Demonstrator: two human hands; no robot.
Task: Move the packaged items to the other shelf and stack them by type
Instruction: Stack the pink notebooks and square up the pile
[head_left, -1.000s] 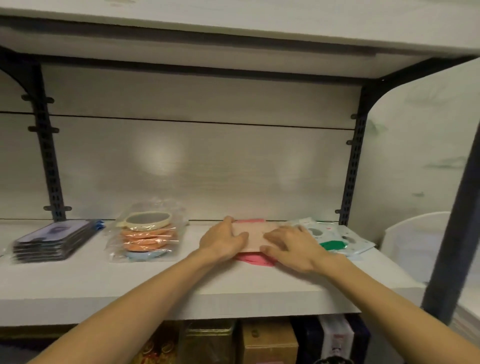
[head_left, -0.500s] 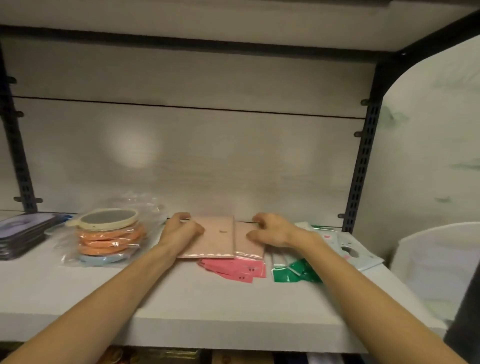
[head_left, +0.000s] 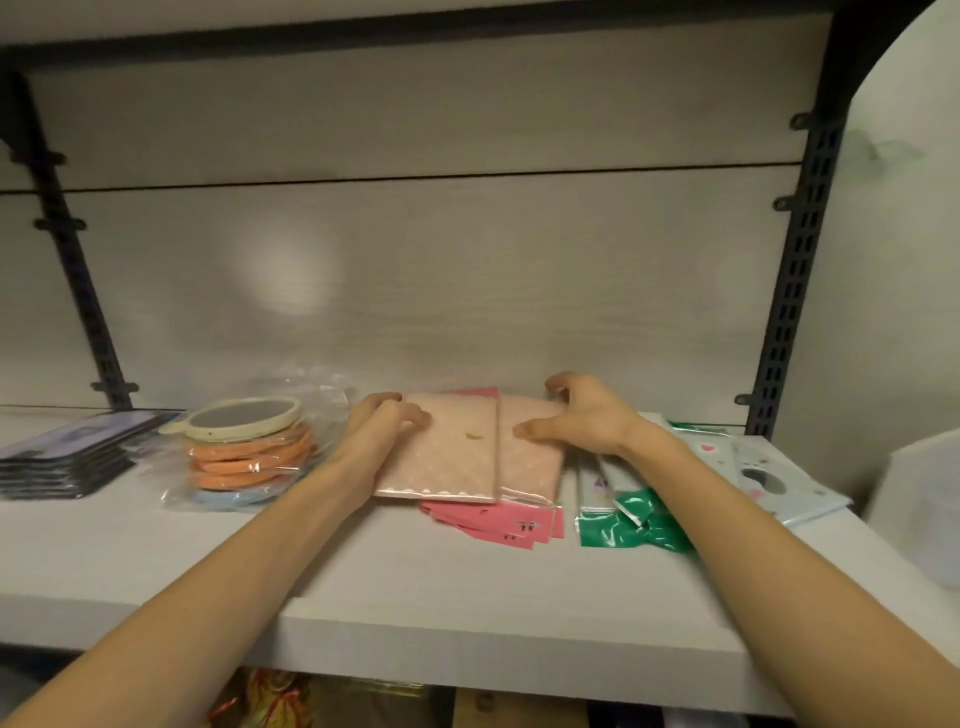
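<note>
White shelf (head_left: 363, 571): left hand (head_left: 387, 431) and right hand (head_left: 582, 421) curl fingers round two beige packets (head_left: 467, 452) atop pink ones (head_left: 498, 522), likely squaring the stack next.

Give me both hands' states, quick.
Left hand: fingers curled, gripping the left pale pink packet.
Right hand: pinching the right pale pink packet.

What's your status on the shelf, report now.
Left hand and right hand both on the pale pink packets. Packets lie atop the red packets. Green packets close beside, right; nothing blocking.
</note>
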